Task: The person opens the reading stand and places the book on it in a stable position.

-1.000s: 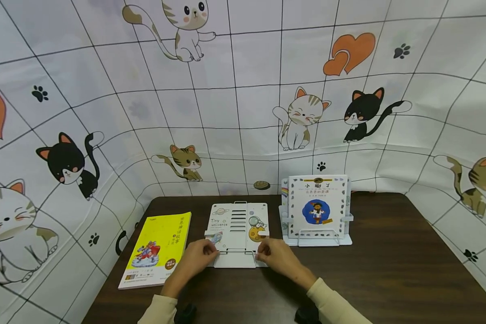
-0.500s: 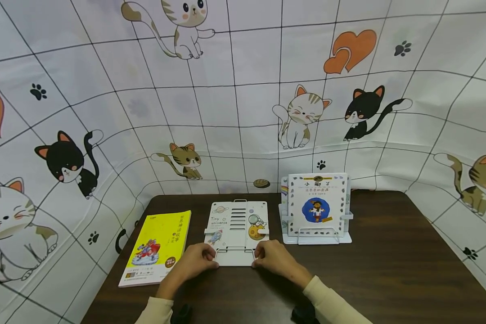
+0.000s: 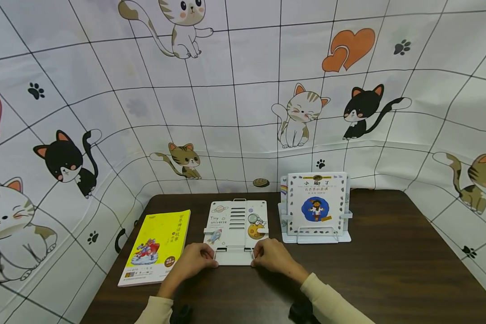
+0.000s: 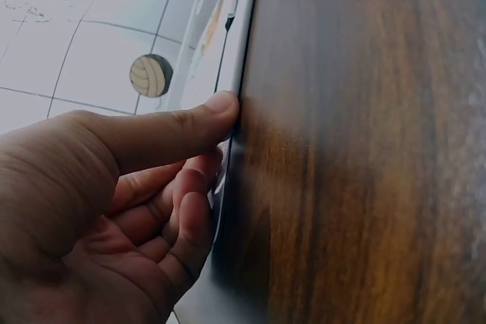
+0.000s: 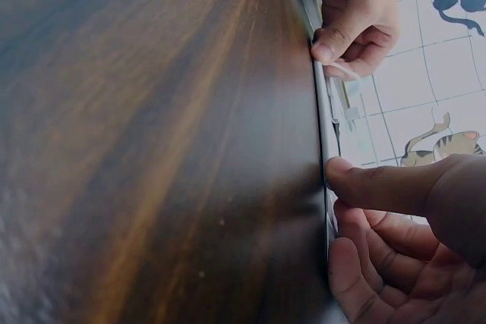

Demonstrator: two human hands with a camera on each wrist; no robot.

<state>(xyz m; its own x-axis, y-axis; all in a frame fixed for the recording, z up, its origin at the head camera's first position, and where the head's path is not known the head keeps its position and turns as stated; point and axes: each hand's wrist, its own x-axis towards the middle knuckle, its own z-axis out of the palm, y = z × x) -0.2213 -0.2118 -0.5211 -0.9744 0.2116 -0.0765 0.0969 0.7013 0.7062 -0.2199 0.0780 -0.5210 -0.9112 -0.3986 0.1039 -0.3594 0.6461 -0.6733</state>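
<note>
A white book stand point(image 3: 236, 225) printed "Tiny universe" lies flat on the dark wooden table, slots down its middle and wire page holders along its near part. My left hand point(image 3: 192, 263) pinches the stand's near edge at the left, thumb on the rim and fingers curled in behind, as the left wrist view shows. Opposite it, my right hand point(image 3: 273, 257) pinches the same edge at the right. The right wrist view has the right thumb point(image 5: 364, 181) pressed against the rim, with the left hand point(image 5: 361, 13) further along it. The fingers hide the stand's near corners.
Left of the stand lies a yellow book point(image 3: 155, 247). To the right, a second book stand point(image 3: 317, 240) stands upright, bearing a white picture book point(image 3: 317, 184). A cat-patterned sheet point(image 3: 243, 112) hangs round the table's back and sides.
Both hands have slid from beside the wire page holders down to the stand's near edge and a little closer together. The stand, books and second stand stay in place.
</note>
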